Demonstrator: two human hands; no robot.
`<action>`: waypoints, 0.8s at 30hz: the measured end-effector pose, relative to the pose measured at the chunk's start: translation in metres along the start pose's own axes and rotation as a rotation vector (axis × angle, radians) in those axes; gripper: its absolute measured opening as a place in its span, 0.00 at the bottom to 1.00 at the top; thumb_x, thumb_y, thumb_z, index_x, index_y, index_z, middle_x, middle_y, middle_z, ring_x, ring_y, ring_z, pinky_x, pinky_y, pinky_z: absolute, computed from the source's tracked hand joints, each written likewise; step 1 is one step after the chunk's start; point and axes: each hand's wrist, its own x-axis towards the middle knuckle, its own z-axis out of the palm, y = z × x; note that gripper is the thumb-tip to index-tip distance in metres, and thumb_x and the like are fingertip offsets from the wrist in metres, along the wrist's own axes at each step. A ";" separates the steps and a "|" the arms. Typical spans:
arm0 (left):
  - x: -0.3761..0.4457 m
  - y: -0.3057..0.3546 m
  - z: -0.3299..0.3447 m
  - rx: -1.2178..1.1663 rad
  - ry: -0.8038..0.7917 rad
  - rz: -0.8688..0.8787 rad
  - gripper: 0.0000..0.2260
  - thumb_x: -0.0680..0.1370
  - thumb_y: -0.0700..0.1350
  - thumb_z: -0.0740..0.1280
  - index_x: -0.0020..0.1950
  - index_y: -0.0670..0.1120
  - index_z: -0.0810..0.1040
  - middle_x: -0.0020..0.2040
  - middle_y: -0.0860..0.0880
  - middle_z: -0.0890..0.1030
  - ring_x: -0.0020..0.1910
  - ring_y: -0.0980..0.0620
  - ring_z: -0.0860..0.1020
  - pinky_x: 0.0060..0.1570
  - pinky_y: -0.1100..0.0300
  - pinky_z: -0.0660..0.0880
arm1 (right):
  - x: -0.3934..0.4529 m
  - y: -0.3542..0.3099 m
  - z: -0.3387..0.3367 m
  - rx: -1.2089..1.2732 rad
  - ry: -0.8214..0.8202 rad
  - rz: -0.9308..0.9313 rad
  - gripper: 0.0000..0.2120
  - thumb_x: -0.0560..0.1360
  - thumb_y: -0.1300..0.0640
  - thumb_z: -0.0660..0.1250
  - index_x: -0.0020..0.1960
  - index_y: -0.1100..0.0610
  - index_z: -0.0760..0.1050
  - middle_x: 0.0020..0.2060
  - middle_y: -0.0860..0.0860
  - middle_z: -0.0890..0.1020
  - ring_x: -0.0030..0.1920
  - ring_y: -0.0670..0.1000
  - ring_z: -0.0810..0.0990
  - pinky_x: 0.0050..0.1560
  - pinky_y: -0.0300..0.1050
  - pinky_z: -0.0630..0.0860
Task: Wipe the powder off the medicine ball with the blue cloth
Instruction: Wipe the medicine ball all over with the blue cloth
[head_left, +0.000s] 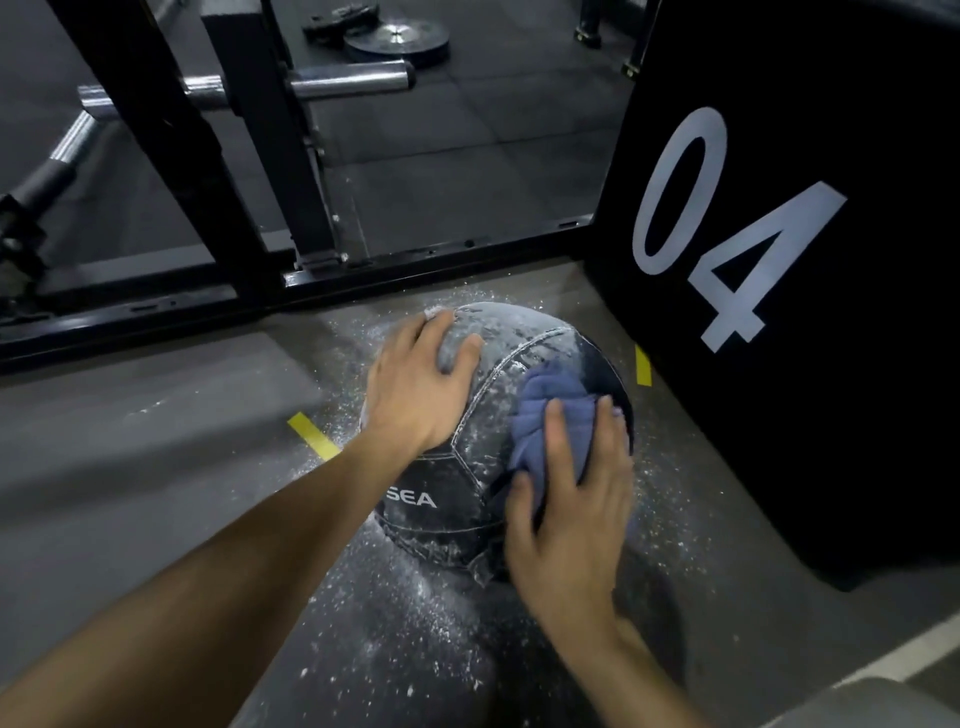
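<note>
The right hand lies flat with fingers spread, pressing one bunched blue cloth against the medicine ball at about three o'clock on the ball's face; the cloth is pinned under the palm and fingers, its crumpled upper end sticking out past the fingertips. The left hand is spread over the ball at about ten o'clock, palm down, fingers curved on the surface, grasping nothing but steadying the ball.

The one ball, black with pale seams and the letters "SEA" near six o'clock, sits on the floor at the middle of the view. White powder coats its top, heaviest toward twelve o'clock, while the patch just above the cloth looks dark and glossy. More powder is scattered on the floor all around the ball, thick at six o'clock.

Two yellow tape marks show on the floor: one at nine o'clock from the ball, one at two o'clock. A black box marked "04" stands just beside the ball at three o'clock. A black rack frame crosses at twelve o'clock, with weight plates beyond.
</note>
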 end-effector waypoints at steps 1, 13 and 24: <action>0.002 0.002 0.002 0.008 -0.005 0.006 0.29 0.84 0.68 0.50 0.83 0.58 0.61 0.84 0.50 0.61 0.82 0.47 0.60 0.80 0.41 0.58 | -0.005 -0.005 0.003 -0.056 -0.024 -0.062 0.30 0.84 0.44 0.55 0.84 0.50 0.61 0.86 0.60 0.53 0.85 0.63 0.50 0.81 0.71 0.56; 0.021 0.008 0.011 -0.008 0.005 -0.077 0.31 0.80 0.71 0.51 0.80 0.60 0.64 0.79 0.54 0.67 0.78 0.49 0.66 0.76 0.40 0.62 | 0.111 -0.003 -0.007 -0.171 -0.236 -0.091 0.30 0.82 0.43 0.55 0.83 0.45 0.64 0.84 0.56 0.61 0.84 0.61 0.57 0.80 0.70 0.56; 0.012 0.015 0.024 -0.024 0.047 -0.090 0.29 0.81 0.71 0.53 0.80 0.62 0.63 0.80 0.54 0.64 0.79 0.49 0.62 0.77 0.39 0.59 | 0.210 0.040 -0.005 0.114 -0.502 0.434 0.22 0.73 0.42 0.58 0.64 0.41 0.80 0.62 0.51 0.81 0.62 0.59 0.80 0.69 0.59 0.75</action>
